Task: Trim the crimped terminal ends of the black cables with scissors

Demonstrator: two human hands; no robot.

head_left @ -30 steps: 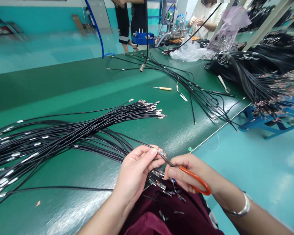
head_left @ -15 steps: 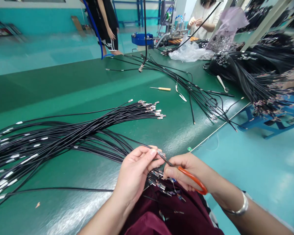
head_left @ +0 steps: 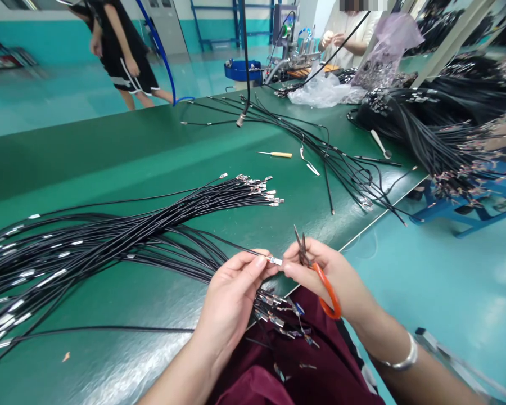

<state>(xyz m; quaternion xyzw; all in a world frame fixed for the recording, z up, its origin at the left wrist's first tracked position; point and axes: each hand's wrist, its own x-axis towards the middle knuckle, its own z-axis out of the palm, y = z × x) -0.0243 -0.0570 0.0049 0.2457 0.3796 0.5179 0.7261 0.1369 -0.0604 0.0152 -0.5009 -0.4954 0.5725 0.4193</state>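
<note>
My left hand (head_left: 231, 298) pinches one black wire near its metal terminal (head_left: 274, 260), at the near edge of the green table (head_left: 109, 157). My right hand (head_left: 324, 275) is closed round orange-handled scissors (head_left: 316, 270), their blades pointing up, and its fingertips touch the terminal's tip. A large bundle of black wires (head_left: 88, 242) fans across the table from the left, with several terminal ends (head_left: 265, 194) lying in the middle. More terminal ends hang over my dark red lap (head_left: 287, 360).
A small screwdriver (head_left: 276, 153) and loose black cables (head_left: 341, 163) lie farther back. A big heap of wires (head_left: 430, 124) and a plastic bag (head_left: 320, 90) sit at the right. One person works at a machine (head_left: 295, 39) at the far end; another walks at the back left.
My right hand has turned the scissors from pointing at the wire to blades-up and now touches the terminal with its fingertips. The person at the back has walked left.
</note>
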